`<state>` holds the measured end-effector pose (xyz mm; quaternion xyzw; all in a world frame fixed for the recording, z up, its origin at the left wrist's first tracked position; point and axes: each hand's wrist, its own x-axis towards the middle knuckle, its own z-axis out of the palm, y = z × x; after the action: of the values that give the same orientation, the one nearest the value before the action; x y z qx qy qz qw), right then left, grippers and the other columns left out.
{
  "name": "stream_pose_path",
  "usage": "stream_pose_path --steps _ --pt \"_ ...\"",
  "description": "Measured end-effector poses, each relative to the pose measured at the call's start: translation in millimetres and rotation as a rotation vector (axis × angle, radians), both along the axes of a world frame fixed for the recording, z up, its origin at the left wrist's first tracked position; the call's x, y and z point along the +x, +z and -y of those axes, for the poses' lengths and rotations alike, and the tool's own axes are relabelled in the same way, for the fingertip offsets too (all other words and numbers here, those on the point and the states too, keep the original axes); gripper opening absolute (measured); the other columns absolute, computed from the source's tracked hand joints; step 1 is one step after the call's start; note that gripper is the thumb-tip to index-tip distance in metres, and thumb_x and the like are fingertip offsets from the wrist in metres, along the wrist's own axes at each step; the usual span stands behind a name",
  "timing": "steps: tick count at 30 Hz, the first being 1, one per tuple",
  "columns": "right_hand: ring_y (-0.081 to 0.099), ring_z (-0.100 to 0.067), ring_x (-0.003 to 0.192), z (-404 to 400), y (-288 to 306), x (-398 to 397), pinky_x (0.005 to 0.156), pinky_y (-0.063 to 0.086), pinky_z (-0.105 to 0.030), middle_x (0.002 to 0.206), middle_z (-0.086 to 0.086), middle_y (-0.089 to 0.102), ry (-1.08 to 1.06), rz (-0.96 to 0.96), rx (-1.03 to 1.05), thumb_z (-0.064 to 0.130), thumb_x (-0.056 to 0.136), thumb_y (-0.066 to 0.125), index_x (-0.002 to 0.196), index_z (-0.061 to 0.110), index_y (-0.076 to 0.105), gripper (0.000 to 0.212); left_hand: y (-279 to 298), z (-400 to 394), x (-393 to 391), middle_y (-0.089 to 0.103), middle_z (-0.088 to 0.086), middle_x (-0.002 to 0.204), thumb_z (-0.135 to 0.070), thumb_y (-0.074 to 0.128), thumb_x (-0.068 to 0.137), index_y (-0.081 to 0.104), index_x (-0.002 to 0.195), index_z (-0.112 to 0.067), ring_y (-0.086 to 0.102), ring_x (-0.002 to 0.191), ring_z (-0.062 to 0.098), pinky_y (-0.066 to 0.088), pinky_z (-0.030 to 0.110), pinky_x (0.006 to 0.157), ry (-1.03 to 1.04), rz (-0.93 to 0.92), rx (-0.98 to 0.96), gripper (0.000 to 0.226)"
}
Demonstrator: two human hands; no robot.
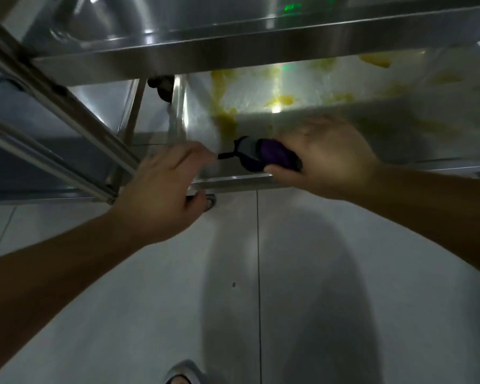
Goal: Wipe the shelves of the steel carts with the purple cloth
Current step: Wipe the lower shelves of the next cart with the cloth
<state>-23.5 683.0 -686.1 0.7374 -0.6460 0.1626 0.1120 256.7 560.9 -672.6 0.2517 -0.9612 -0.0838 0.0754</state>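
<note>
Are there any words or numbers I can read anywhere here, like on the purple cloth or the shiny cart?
None: no readable words, numbers or signs.
Purple cloth, held by the right hand: its grey patch and black loop bear no readable text.
Steel cart: only yellow smears on the lower shelf.
Green glow on the top shelf: a blurred light, not readable.

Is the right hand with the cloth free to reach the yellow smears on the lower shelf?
Probably yes: the right hand grips the purple cloth just above the shelf's front edge, nothing between it and the yellow smears.
</note>
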Motion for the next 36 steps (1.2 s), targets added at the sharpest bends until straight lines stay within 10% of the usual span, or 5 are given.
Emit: stream_pose_path --steps 12,18,24,28,36 --pt "0.048 -0.022 0.065 77.5 -56.9 35.1 0.058 0.030 -0.033 0.072 0.005 0.047 -0.292 0.312 0.087 0.061 0.099 0.051 0.100 0.018 0.062 0.045 -71.4 24.8 29.0 0.060 -0.009 0.101 -0.032 0.055 0.105 0.069 0.103 -0.025 0.060 0.086 0.009 0.044 0.025 0.070 0.290 0.075 0.357 0.016" --pt "0.064 -0.032 0.085 122.8 -64.5 66.1 0.073 0.052 -0.042 0.091 -0.006 0.067 -0.487 0.463 0.077 0.061 0.101 0.044 0.106 0.017 0.059 0.047 -88.4 49.6 56.4 0.060 -0.003 0.071 -0.046 0.052 0.106 0.062 0.075 -0.018 0.060 0.073 0.022 0.043 0.032 0.061 0.645 0.220 0.452 0.043" --pt "0.065 -0.029 0.092 161.1 -82.8 131.9 0.074 0.050 -0.039 0.102 -0.005 0.071 -0.301 0.448 0.076 0.052 0.101 0.049 0.120 0.021 0.066 0.040 -90.0 60.8 53.7 0.076 -0.020 0.096 -0.064 0.074 0.073 0.066 0.113 -0.038 0.072 0.086 -0.006 0.057 0.013 0.065 0.820 -0.461 0.730 0.049" --pt "0.021 -0.025 0.157 163.3 -116.4 160.8 0.129 0.015 -0.046 0.168 0.005 0.032 -0.043 0.395 0.525 0.050 0.106 0.037 0.162 0.034 0.032 0.058 -89.0 72.8 40.2 0.078 -0.007 0.095 -0.042 0.078 0.083 0.074 0.093 -0.035 0.076 0.094 0.011 0.063 0.044 0.081 0.801 -0.742 0.893 0.012" --pt "0.020 -0.025 0.158 83.4 -128.3 47.1 0.128 0.016 -0.045 0.169 0.005 0.032 -0.388 0.359 0.423 0.052 0.105 0.038 0.159 0.029 0.038 0.059 -95.3 76.7 25.8 0.065 0.004 0.073 -0.025 0.067 0.076 0.063 0.063 -0.025 0.065 0.079 0.025 0.059 0.037 0.073 0.724 -0.852 0.883 0.014"
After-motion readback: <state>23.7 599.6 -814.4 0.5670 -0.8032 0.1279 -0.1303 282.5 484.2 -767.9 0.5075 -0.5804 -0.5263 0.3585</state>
